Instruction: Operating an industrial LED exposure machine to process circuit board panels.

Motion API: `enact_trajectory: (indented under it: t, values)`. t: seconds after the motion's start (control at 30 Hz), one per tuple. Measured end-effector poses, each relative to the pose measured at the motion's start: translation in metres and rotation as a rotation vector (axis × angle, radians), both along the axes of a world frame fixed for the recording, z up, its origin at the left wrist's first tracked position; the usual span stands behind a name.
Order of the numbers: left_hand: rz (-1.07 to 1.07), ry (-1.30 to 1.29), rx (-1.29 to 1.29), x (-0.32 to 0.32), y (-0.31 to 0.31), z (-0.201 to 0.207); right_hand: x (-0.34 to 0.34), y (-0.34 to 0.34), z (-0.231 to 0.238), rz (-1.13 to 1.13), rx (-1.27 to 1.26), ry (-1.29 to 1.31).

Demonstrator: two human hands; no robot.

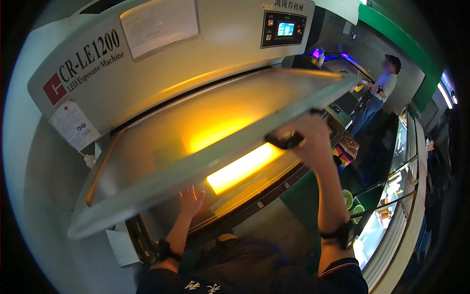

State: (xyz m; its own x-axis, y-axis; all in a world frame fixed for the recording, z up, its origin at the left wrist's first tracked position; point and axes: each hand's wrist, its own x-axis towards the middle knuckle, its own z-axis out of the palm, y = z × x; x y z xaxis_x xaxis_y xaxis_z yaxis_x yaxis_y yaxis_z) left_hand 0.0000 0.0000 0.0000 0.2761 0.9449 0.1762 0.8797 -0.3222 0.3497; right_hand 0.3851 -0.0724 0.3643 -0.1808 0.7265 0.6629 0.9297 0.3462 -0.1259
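Note:
A large hinged lid [215, 154] with a pale green-grey frame and a shiny amber sheet stands tilted up in front of me. My right hand [313, 137] is closed round a black handle [284, 140] at the lid's front edge. Under the raised lid, my left hand [192, 201] has its fingers spread and seems to hold nothing. It is over the left part of the machine's flat bed [230, 208]; whether it touches the surface I cannot tell. A bright yellow rectangle of light [245, 168] glows on the bed between my hands.
The beige machine housing [225, 46] rises behind the lid, with a control panel [285, 29] at its right. Another person [384, 93] stands at a bench at the far right. Green baskets [347, 198] and lit glass-fronted shelving [384, 215] are on my right.

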Motion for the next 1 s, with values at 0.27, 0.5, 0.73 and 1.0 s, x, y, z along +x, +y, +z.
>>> enact_trajectory:
  t: [0.27,0.5,0.73,1.0]
  values:
    - [-0.573,-0.577,-0.573,0.116,-0.154,0.123,0.028,-0.080,-0.133,-0.107,-0.823,-0.400]
    - [-0.631,-0.507,-0.757,0.145,-0.107,0.120,0.031,-0.107,-0.300,-0.124,-1.135,-0.485]
    - [0.250,0.178,-0.258,0.080,-0.047,0.026,0.032,-0.110,-0.328,-0.103,-1.127,-0.472]
    - [0.292,0.295,-0.056,0.072,-0.063,-0.004,0.047,-0.115,-0.315,0.190,-1.110,-0.153]
